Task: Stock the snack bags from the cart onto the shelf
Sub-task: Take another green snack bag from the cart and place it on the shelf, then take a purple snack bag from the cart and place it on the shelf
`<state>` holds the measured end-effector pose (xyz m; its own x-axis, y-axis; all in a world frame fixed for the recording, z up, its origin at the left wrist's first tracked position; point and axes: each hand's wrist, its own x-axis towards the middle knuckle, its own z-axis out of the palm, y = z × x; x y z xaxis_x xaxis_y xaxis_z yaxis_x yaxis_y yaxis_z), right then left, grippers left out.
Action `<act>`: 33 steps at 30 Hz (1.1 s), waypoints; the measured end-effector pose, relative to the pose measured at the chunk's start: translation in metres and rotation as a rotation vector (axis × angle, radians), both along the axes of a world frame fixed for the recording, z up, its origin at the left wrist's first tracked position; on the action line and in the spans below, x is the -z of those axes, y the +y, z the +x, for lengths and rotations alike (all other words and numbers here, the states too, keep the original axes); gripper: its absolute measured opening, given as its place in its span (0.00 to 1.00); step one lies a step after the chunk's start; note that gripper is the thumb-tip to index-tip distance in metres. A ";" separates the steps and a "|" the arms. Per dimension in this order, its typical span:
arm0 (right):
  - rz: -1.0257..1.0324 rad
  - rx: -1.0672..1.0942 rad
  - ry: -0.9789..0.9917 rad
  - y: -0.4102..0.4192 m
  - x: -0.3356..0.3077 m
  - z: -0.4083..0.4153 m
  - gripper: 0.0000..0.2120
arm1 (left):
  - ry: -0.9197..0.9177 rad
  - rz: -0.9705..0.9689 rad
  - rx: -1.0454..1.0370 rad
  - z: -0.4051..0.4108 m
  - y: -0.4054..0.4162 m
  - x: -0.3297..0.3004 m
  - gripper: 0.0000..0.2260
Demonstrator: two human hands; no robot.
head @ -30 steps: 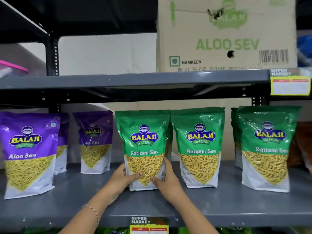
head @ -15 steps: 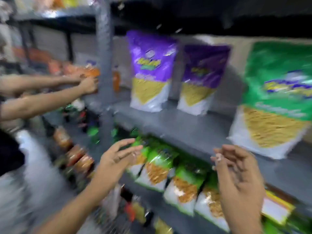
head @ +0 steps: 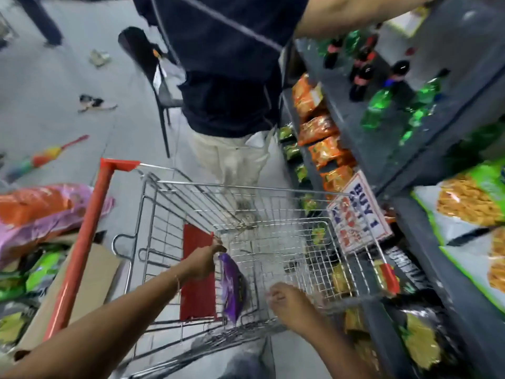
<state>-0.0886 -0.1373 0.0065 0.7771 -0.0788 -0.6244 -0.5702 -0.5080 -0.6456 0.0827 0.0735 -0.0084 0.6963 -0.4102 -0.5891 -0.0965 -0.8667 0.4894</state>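
Observation:
I look down into a wire shopping cart [head: 273,190] with a red handle. My left hand [head: 202,262] is shut on the top edge of a purple snack bag [head: 233,288], which hangs edge-on inside the cart near its red seat flap. My right hand [head: 289,303] hovers over the cart's near right corner with fingers curled loosely and nothing in it. The grey shelf [head: 426,242] runs along the right, with green snack bags [head: 470,203] standing on it.
Another person in a dark top and light trousers [head: 232,77] stands just beyond the cart, reaching to the shelf. Orange packets [head: 319,127] and bottles [head: 363,69] fill shelves at right. A cardboard box [head: 82,285], bags and a duster [head: 41,157] lie on the floor at left.
My view has swung from the shelf down to the cart. Both hands left the green bag on the shelf; my left hand has taken hold of a purple bag in the cart.

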 end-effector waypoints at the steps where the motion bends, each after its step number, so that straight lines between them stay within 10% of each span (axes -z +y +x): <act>1: -0.003 -0.050 0.048 0.011 0.012 0.009 0.05 | 0.070 -0.007 -0.082 -0.002 0.000 0.005 0.21; 6: 0.029 -0.302 0.229 0.046 0.041 0.035 0.09 | 0.338 -0.197 -0.574 -0.004 -0.015 0.024 0.16; 10: -0.018 -0.405 0.260 0.061 0.062 0.035 0.18 | 0.298 -0.067 -0.543 -0.002 -0.023 0.052 0.17; 17: 0.120 -0.321 0.277 0.038 0.056 0.031 0.11 | 0.097 0.095 0.077 0.010 -0.048 -0.003 0.09; 23: -0.180 -0.150 -0.103 -0.026 0.013 0.023 0.48 | -0.224 -0.011 0.744 0.020 -0.081 -0.128 0.05; 29: -0.294 0.085 -0.603 -0.059 -0.080 0.019 0.57 | -0.777 -0.128 1.010 -0.005 -0.135 -0.320 0.05; 33: -0.064 0.413 -0.907 -0.082 -0.182 0.007 0.49 | -1.140 -0.588 1.008 -0.051 -0.169 -0.430 0.11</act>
